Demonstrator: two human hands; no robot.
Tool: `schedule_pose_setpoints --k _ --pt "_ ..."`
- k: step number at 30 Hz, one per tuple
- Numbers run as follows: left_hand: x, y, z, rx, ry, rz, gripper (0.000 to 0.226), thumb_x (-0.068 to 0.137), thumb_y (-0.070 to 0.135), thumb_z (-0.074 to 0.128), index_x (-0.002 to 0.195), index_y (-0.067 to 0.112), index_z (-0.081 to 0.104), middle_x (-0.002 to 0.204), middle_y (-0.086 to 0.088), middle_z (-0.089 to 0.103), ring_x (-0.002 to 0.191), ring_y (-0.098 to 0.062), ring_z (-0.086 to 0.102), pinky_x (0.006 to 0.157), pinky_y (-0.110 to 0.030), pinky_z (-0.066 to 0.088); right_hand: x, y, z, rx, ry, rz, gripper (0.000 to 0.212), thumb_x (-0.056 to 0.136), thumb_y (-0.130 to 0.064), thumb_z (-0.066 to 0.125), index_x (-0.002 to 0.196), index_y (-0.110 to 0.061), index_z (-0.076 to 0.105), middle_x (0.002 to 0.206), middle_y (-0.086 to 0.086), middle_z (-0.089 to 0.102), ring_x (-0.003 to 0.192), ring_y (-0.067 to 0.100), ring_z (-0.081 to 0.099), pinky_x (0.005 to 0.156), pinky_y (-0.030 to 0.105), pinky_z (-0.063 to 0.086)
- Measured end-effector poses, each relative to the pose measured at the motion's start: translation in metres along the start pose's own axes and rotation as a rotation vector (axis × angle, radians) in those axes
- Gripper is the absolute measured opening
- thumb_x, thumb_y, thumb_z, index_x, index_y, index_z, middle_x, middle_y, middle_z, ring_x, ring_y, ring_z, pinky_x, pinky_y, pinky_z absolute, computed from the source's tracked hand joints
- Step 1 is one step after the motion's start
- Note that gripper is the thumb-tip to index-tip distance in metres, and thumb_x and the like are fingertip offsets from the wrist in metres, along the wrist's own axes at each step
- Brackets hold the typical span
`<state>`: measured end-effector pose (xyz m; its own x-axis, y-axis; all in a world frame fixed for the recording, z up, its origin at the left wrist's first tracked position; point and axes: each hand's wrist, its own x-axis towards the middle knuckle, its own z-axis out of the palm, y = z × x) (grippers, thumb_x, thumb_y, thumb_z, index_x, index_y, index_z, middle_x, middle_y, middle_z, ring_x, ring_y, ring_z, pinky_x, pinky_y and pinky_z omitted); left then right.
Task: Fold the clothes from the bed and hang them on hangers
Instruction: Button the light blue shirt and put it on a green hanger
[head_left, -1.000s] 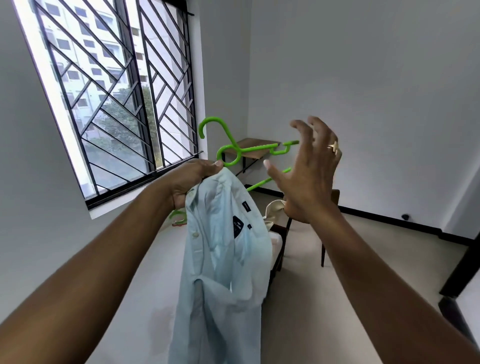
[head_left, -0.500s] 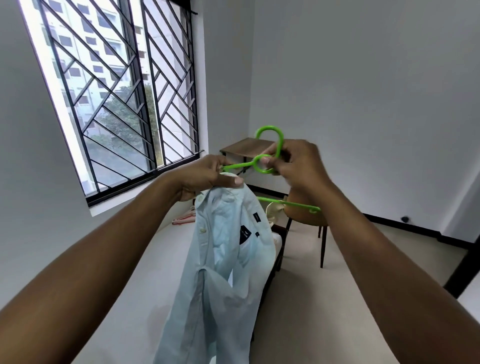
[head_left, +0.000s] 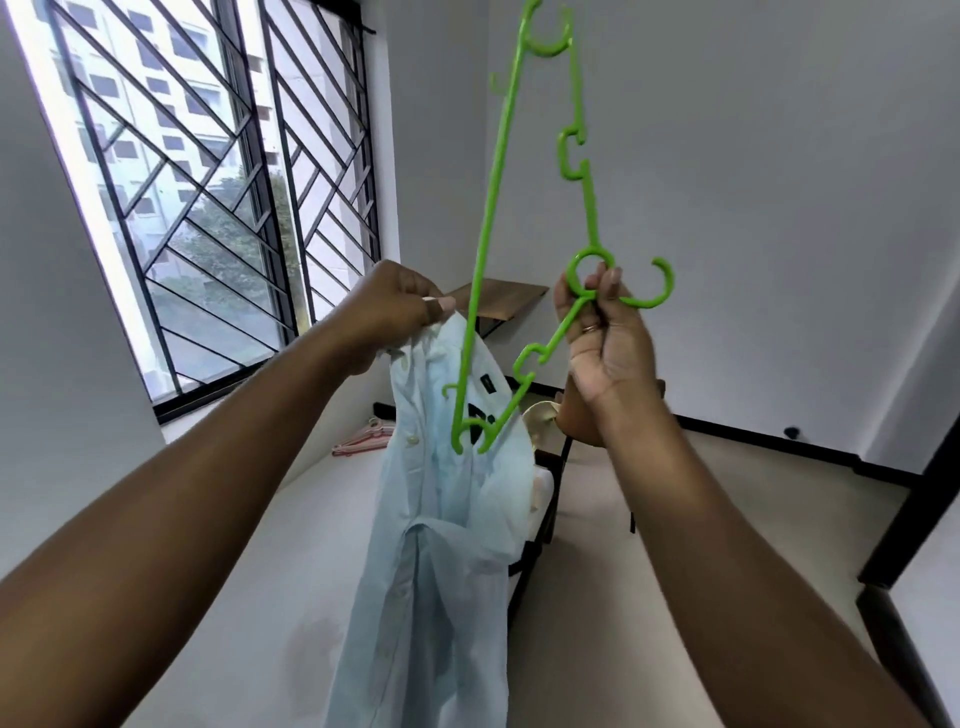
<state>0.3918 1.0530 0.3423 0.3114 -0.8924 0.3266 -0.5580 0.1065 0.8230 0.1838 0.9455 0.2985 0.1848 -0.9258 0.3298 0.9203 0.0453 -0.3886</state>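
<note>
In your head camera, your left hand (head_left: 400, 306) pinches the pale blue shirt (head_left: 441, 545) by its collar, so it hangs down. Your right hand (head_left: 605, 348) grips the green hanger (head_left: 491, 218) at its ring. The hanger stands on end, with its low tip right at the collar.

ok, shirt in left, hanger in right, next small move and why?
Probably lower the hanger so its bottom end slides into the shirt at the neck. The right hand grips it by the ring, stood on end, lower tip at the collar, which the left hand pinches up; no shoulder is on it yet.
</note>
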Motion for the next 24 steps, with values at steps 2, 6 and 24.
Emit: schedule_pose_setpoints --k 2,6,24 --pt "-0.004 0.01 -0.016 -0.071 0.013 -0.034 0.019 0.094 0.014 0.075 0.077 0.004 0.078 0.067 -0.014 0.069 0.055 -0.019 0.059 0.056 -0.026 0.048 -0.014 0.017 -0.012 -0.106 -0.001 0.023 0.009 0.101 -0.011 0.06 0.098 -0.004 0.065 0.08 0.003 0.073 0.08 0.019 0.076 0.076 0.039 0.064" --pt "-0.011 0.023 -0.058 -0.446 0.016 -0.18 0.031 0.101 0.006 0.06 0.073 0.002 0.073 0.063 -0.009 0.072 0.049 -0.017 0.067 0.047 -0.024 0.054 -0.041 0.033 -0.045 -0.418 -0.077 0.075 0.013 0.096 -0.014 0.063 0.091 -0.005 0.071 0.086 0.007 0.074 0.089 0.022 0.073 0.083 0.035 0.061" --pt "-0.047 0.043 -0.05 0.228 0.052 0.256 0.015 0.094 0.007 0.072 0.082 0.002 0.079 0.049 0.011 0.063 0.042 0.004 0.052 0.042 -0.01 0.036 -0.039 0.036 -0.017 -1.54 -0.634 -0.28 0.076 0.07 -0.059 0.089 0.137 -0.033 0.062 0.146 -0.026 0.051 0.144 0.012 0.041 0.115 0.045 0.04"
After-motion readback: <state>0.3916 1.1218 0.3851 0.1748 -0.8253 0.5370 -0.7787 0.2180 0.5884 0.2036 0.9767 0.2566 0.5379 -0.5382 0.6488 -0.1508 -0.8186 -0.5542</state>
